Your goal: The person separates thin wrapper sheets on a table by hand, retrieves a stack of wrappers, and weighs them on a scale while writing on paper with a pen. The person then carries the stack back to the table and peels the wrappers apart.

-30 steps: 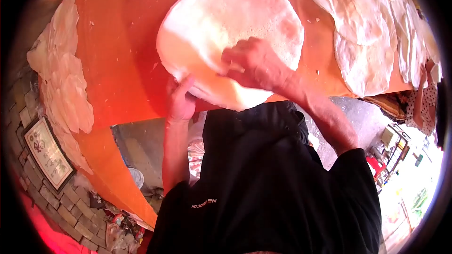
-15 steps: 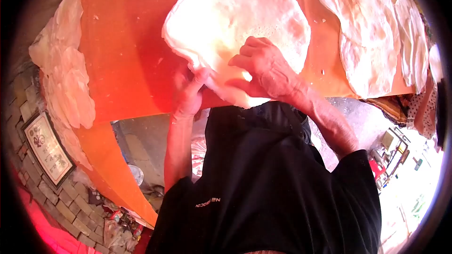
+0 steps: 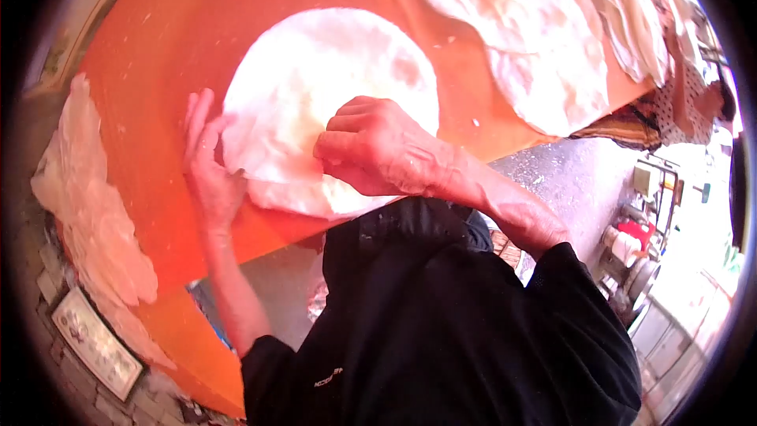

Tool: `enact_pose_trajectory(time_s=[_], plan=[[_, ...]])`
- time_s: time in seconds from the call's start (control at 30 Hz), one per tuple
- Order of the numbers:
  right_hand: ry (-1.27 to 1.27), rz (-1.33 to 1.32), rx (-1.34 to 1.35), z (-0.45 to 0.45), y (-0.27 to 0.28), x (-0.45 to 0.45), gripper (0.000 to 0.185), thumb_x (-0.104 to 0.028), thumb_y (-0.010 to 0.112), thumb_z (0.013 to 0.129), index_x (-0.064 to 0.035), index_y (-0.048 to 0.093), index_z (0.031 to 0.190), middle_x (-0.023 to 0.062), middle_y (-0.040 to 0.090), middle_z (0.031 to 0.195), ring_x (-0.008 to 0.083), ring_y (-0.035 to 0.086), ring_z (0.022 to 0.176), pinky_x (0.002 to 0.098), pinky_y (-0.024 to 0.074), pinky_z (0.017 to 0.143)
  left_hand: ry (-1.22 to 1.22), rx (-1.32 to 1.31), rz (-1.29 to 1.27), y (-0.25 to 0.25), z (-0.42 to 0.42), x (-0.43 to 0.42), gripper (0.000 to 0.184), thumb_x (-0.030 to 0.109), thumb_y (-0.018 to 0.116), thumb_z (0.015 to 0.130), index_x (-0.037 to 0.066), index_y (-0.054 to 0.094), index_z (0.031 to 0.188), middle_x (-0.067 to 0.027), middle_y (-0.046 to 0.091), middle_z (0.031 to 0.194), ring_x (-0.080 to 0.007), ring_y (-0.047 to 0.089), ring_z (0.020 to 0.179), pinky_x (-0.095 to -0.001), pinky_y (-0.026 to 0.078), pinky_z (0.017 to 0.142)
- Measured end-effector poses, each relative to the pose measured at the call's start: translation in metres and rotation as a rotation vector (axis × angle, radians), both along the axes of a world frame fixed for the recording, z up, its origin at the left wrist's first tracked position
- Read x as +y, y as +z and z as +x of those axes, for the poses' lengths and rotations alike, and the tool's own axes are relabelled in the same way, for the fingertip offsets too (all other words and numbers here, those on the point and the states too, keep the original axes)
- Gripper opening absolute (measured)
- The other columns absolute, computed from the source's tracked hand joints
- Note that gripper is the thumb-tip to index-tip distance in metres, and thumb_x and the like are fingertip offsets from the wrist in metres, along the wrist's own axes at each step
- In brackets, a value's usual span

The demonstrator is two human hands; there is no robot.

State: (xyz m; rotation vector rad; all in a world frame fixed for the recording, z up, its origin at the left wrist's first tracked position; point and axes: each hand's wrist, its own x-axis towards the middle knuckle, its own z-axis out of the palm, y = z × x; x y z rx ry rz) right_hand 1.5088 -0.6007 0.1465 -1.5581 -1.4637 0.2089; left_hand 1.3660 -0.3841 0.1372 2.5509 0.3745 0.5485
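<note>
A large, round, pale flatbread (image 3: 331, 39) lies on the orange table, with a crease or overlapping layer near its lower left edge. At that left edge is my left hand (image 3: 211, 166), its fingers stretched and apart, the thumb close to the rim of the bread. My right hand (image 3: 374, 146) rests over the middle of the bread with its fingers curled in. Whatever lies under those curled fingers is hidden.
More thin flatbreads (image 3: 536, 47) lie overlapping at the upper right of the orange table (image 3: 181, 55). Others hang along its left side (image 3: 95, 197). A framed sign (image 3: 96, 343) is at the lower left. Metal equipment (image 3: 635, 268) stands at the right.
The view has turned. My left hand has gone from closed at the bread's lower edge to spread at its left side. My right hand stays curled over the bread, whose lower left edge lies flatter.
</note>
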Motion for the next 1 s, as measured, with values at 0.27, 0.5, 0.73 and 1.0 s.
enact_pose_trajectory(time_s=[0.27, 0.5, 0.73, 1.0], plan=[[-0.508, -0.132, -0.069, 0.099, 0.086, -0.073, 0.019, -0.001, 0.065, 0.072, -0.0052, 0.065, 0.091, 0.008, 0.063, 0.073, 0.0254, 0.064, 0.069, 0.0309, 0.052, 0.062, -0.123, -0.204, -0.514, 0.066, 0.116, -0.018, 0.016, 0.009, 0.063, 0.085, 0.001, 0.063, 0.1, -0.0058, 0.066, 0.09, -0.0129, 0.061, 0.085, -0.0281, 0.048, 0.078], [-1.01, -0.053, -0.427, 0.242, 0.152, -0.127, 0.021, -0.023, 0.062, 0.083, -0.0027, 0.066, 0.086, 0.0084, 0.062, 0.066, 0.0195, 0.057, 0.057, 0.0313, 0.0462, 0.056, -0.318, -0.383, -0.076, 0.177, 0.28, -0.106, 0.017, 0.019, 0.063, 0.083, 0.002, 0.062, 0.084, 0.0028, 0.055, 0.068, -0.006, 0.047, 0.062, -0.0244, 0.039, 0.055], [-0.868, -0.089, -0.602, 0.213, 0.114, -0.226, 0.014, -0.014, 0.063, 0.081, -0.005, 0.066, 0.09, 0.0109, 0.064, 0.081, 0.0221, 0.062, 0.069, 0.0332, 0.0492, 0.063, -0.231, -0.133, 0.076, 0.118, 0.281, -0.154, 0.026, 0.027, 0.066, 0.083, 0.002, 0.061, 0.09, -0.0149, 0.065, 0.085, -0.0286, 0.063, 0.083, -0.0372, 0.049, 0.075], [-0.699, -0.739, -0.375, 0.103, -0.096, -0.269, 0.031, -0.023, 0.072, 0.069, -0.0119, 0.065, 0.097, 0.0116, 0.052, 0.115, 0.0311, 0.051, 0.105, 0.0449, 0.0448, 0.08, -0.656, 0.103, 0.322, -0.087, 0.222, -0.186, 0.028, 0.008, 0.061, 0.073, 0.005, 0.064, 0.101, -0.0151, 0.061, 0.108, -0.0367, 0.055, 0.105, -0.0402, 0.046, 0.09]])
